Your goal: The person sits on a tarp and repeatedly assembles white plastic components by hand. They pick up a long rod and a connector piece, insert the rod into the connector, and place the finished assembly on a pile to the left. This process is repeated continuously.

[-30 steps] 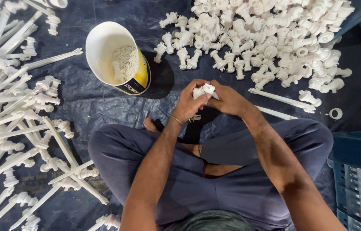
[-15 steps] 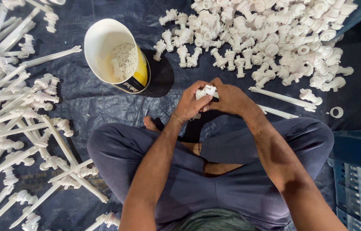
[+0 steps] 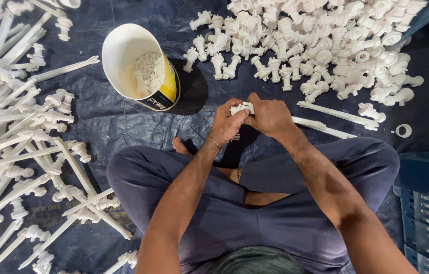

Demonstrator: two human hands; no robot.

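Note:
I sit cross-legged on a dark tarp (image 3: 123, 122). My left hand (image 3: 228, 123) and my right hand (image 3: 270, 115) meet in front of my knees, both closed around one small white plastic fitting (image 3: 241, 107). Only its top edge shows between my fingers. A thin bracelet rings my left wrist. A heap of loose white fittings (image 3: 326, 45) lies just beyond my hands, at the upper right.
A white bucket with a yellow and black label (image 3: 141, 68), holding small white parts, stands at the upper left of my hands. Long white stems with fittings (image 3: 21, 142) cover the left side. Two loose white strips (image 3: 336, 114), a white ring (image 3: 403, 131) and a blue crate (image 3: 427, 203) sit at right.
My hands have stayed together on the fitting, turning it slightly between the fingers. Everything else lies where it was.

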